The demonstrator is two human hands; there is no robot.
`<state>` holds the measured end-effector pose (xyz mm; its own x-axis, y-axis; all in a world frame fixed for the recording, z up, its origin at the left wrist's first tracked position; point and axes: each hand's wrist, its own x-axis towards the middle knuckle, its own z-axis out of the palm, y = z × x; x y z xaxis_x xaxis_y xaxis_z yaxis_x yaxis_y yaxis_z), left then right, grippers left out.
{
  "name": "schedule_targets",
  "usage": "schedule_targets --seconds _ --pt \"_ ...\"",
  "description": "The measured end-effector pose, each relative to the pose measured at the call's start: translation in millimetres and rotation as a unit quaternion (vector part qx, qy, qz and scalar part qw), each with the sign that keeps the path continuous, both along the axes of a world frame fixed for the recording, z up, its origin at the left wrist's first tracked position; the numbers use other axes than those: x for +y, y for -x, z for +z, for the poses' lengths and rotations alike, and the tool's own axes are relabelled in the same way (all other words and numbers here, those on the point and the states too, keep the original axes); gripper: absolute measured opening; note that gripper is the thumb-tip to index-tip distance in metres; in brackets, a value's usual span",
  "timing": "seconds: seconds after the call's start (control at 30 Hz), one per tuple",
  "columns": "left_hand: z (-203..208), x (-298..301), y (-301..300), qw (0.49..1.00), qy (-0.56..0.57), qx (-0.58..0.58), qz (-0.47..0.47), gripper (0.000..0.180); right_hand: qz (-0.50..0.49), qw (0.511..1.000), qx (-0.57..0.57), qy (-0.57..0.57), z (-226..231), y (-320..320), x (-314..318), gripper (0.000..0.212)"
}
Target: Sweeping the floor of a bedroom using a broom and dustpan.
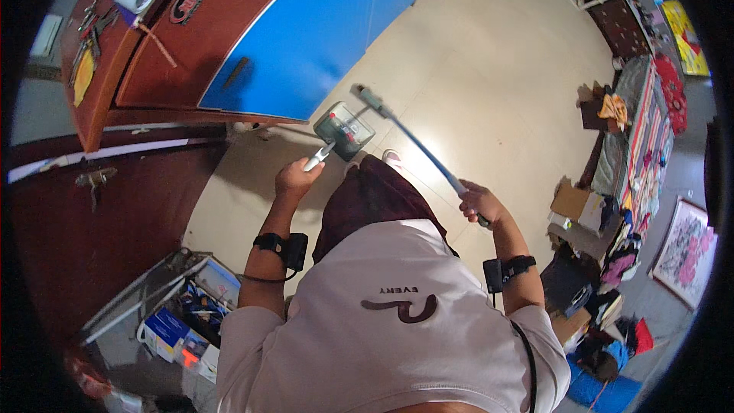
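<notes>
My left hand (296,178) is closed around the white handle of a dustpan (365,134). The pan is see-through and greenish, with small red and pale bits inside, and it sits just ahead of my feet. In my right hand (482,202) is the grip of a broom (423,151) with a long blue-grey stick. The stick slants away to the left. Its narrow head lies beyond the pan, close to the pan's far rim; whether the two touch I cannot tell.
A red-brown cabinet with a blue door (298,38) stands at the left, keys on its top. Behind my left arm sits a box of odds and ends (164,329). Along the right run a striped-cloth bed (641,138), cardboard boxes (572,200) and piled clothes. Pale tiled floor (489,69) stretches ahead.
</notes>
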<state>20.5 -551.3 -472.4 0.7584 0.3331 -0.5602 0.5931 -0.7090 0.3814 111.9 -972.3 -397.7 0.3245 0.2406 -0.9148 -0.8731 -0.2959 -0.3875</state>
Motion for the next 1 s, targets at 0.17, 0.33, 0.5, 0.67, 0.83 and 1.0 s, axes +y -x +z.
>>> schedule_targets --seconds 0.17,0.33,0.5,0.67,0.83,1.0 --pt "14.2 -5.0 12.8 0.999 -0.032 -0.002 0.033 0.048 0.124 0.985 -0.121 0.025 -43.0 -71.3 34.6 0.036" --pt "11.1 -7.2 25.0 0.995 -0.054 0.026 0.078 0.05 0.16 0.978 -0.128 0.035 -93.2 -105.8 73.9 0.023" --pt "2.9 -5.1 42.9 0.992 -0.029 0.015 0.124 0.052 0.343 0.928 -0.142 0.038 -157.9 -84.0 31.4 0.048" --pt "-14.0 -0.1 60.5 0.989 -0.073 0.028 0.125 0.054 0.368 0.923 -0.08 0.082 -59.5 -103.5 2.1 0.061" --pt "-9.1 4.9 66.2 0.987 -0.082 0.019 0.135 0.053 0.429 0.886 -0.145 0.101 -43.6 -117.0 -7.6 0.057" --pt "-2.6 1.2 77.4 0.987 -0.056 0.044 0.145 0.05 0.499 0.824 -0.263 0.05 -78.6 -126.5 29.2 0.062"
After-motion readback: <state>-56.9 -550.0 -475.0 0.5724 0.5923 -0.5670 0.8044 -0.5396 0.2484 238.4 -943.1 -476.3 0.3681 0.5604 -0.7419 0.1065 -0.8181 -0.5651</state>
